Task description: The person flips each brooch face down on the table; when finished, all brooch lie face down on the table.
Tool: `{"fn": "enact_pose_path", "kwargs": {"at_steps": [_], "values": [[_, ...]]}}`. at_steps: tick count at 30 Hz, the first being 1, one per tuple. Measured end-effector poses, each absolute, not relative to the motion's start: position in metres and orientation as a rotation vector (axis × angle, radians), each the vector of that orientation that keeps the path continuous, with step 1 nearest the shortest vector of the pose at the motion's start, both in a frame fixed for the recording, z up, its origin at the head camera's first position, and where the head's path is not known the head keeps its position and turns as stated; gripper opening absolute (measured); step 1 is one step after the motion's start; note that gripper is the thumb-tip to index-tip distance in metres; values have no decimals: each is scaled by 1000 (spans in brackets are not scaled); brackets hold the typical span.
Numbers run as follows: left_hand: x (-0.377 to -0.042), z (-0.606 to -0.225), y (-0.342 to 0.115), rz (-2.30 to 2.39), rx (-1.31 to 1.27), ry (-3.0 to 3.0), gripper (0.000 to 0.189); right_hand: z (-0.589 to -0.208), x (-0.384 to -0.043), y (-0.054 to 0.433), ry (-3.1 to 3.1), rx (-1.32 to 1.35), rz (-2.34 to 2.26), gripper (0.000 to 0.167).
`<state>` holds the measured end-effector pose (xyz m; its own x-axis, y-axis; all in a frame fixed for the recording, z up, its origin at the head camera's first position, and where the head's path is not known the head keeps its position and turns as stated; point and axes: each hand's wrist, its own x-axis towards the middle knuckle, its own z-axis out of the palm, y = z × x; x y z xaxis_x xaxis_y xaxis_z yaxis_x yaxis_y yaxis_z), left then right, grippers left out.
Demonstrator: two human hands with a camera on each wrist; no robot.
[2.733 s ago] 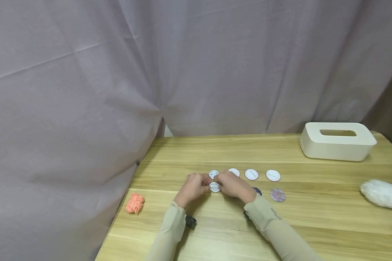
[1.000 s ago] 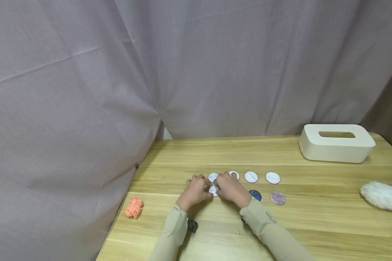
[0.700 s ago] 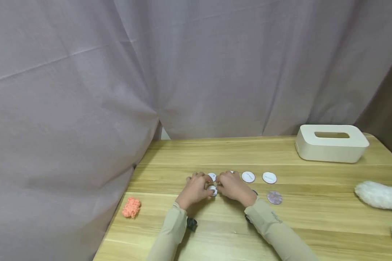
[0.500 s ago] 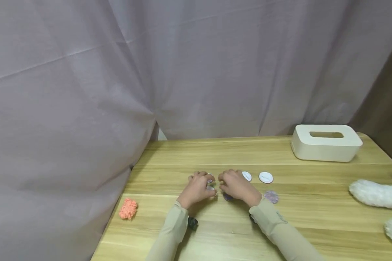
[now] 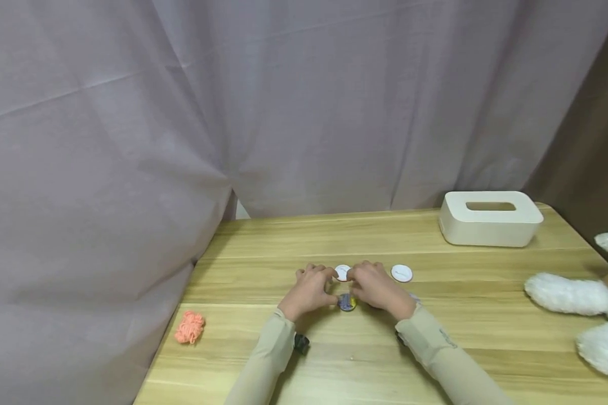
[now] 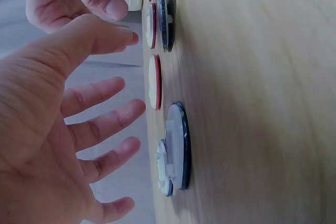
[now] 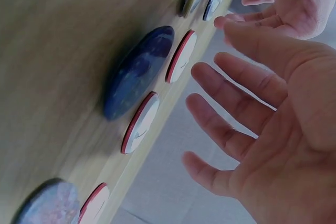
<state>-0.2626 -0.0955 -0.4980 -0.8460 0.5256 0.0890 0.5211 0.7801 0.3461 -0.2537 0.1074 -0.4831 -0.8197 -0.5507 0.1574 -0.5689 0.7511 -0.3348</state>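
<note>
A blue-and-yellow badge (image 5: 347, 302) is framed between the fingers of the left hand (image 5: 309, 291) and the right hand (image 5: 380, 287), just beside both thumbs. Both sets of fingers are spread wide and loosely bent, and no badge is gripped by either. Trouble could be caused by the thumbs lying so close: if one were swept inward, the badge could be knocked askew or rocked on the pin that is presumably beneath it. A neighbour could also be nudged by the outer fingers, since several badges are covered by the hands in the head view. Across the views eight badges are counted. Four white-backed badges (image 5: 402, 273) are lined up in the farther row, by the fingertips; nearer are found the blue-and-yellow one, a fifth white-backed badge (image 6: 178, 145) beside the left fingers, and, on the right fingers' side, a blue badge (image 7: 139, 74) and a purple badge (image 7: 50, 205). One yarn bundle (image 5: 190, 327) is set well left of the left fingers, one tissue box (image 5: 490, 229) far beyond the right fingers, and three fluffy white pieces (image 5: 562, 293) well to their right.
</note>
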Motion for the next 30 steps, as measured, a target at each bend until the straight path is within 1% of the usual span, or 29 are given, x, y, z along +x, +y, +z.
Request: {"fn": "enact_pose_path", "kwargs": {"at_steps": [3,6,10,13,18,30], "values": [[-262,-496,-94,602,865,2921,46,-483,-253,110,-2894,958,578,19],[-262,-498,-93,633,865,2876,39,-484,-253,111,-2911,993,573,16],[-261,-502,-90,635,875,2849,34,-487,-252,113,-2923,1022,586,26],[-260,-504,-87,630,888,2857,35,-490,-250,113,-2908,1030,618,30],[-259,-507,-84,614,900,2852,34,-493,-248,112,-2884,1055,648,29],[-257,-507,-83,621,961,2865,23,-495,-250,111,-2776,1165,628,26]]}}
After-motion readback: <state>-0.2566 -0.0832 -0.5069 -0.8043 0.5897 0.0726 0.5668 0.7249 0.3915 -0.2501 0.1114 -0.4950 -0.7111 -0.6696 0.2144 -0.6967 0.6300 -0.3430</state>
